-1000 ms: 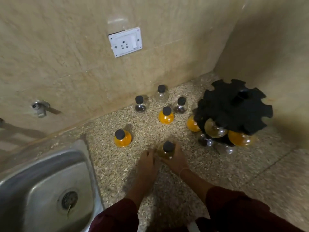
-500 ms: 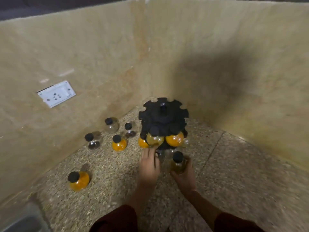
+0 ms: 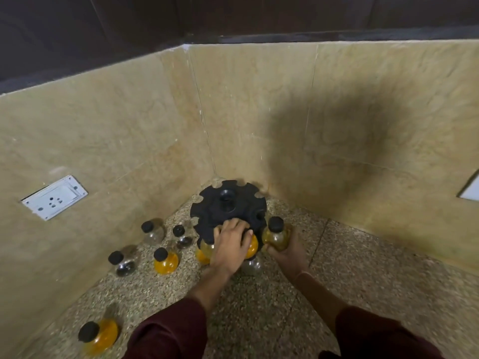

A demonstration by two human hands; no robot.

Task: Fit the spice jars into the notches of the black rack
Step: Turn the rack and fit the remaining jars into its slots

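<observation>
One jar is brought to the rack in the far corner of the tabletop.

The right hand (image 3: 286,255) grasps a yellow jar (image 3: 276,235) from below, upright and just beside the right rim of the black rack (image 3: 228,206), probably to slide its neck into an empty notch. The left hand (image 3: 230,246) lies flat and released on the rack's near edge, it seems to steady it. Five other jars (image 3: 166,260) wait along the left edge, near the wall socket (image 3: 54,196).

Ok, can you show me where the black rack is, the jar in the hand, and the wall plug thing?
black rack (image 3: 228,203), head view, top disc.
held jar (image 3: 276,237), head view, glass belly.
wall socket (image 3: 54,197), head view, white faceplate.
</observation>
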